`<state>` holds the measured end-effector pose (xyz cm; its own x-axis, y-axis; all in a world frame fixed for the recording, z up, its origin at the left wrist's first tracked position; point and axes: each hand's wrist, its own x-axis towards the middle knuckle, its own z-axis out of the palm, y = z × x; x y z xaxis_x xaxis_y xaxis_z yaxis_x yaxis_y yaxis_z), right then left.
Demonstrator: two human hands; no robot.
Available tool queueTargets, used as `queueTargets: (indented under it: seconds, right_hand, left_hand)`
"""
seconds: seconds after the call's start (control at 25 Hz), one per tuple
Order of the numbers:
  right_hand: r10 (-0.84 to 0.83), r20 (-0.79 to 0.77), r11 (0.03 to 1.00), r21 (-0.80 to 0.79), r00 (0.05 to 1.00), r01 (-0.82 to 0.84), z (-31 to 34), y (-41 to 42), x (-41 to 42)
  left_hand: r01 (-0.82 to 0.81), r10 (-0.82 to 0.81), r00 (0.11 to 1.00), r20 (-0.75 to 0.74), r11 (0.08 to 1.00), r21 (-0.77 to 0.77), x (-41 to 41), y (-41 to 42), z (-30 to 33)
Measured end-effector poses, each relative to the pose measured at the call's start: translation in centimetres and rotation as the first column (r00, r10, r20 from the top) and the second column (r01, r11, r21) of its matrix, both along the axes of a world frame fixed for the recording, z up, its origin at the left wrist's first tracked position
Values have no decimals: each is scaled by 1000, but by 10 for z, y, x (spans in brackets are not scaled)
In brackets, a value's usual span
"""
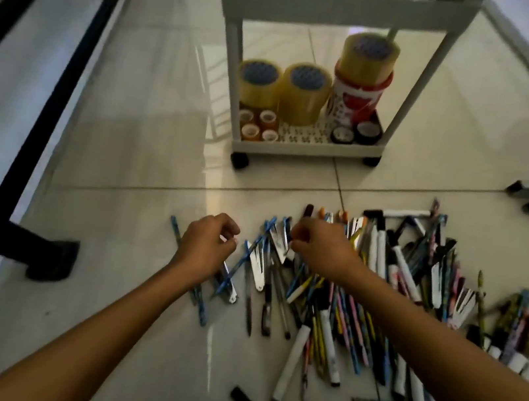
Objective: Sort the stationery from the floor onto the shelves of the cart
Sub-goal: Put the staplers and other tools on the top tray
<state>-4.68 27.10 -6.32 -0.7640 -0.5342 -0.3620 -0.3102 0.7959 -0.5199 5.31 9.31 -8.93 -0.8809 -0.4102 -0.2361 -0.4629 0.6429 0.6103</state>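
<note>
head: your left hand curls round a thin silvery piece, your right hand pinches a pen tip in the pile of pens on the floor | cart just beyond, tape rolls on bottom shelf | risk: tangled neighbours could lift and scatter; sharp compass points may prick you

Left hand: forearm bare, reaching forward, palm down, fingers curled inward with tips meeting the thumb. Right hand: forearm bare, reaching in from the lower right, fingers bent, thumb and forefinger pinched close at the tips.
</note>
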Motion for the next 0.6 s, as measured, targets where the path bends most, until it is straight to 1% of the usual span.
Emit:
queueTargets:
  seconds: [0.12,0.24,0.32,0.44,0.52,0.6]
  right_hand:
    - [74,-110,994,90,991,-64,-22,-16,-3]
    - [106,-135,984,156,985,-84,-37,-30,-4]
    - [149,-141,967,228,979,-115,-45,-34,-3]
    - [200,-102,938,307,974,-161,-53,-37,-3]
    - [214,-103,929,328,971,-170,-57,-37,-3]
    - [191,-156,937,324,969,-132,-58,-37,-1]
  left_hand:
    - [-36,51,993,109,990,-135,14,-5,-24]
    - [-35,79,968,237,982,-184,21,1,-30]
    - [-25,75,958,276,983,-180,22,8,-32]
    - [-44,85,954,289,989,-144,19,10,-38]
    - [-69,93,954,285,993,-96,17,10,-39]
    - [-105,109,964,242,994,-30,15,10,-37]
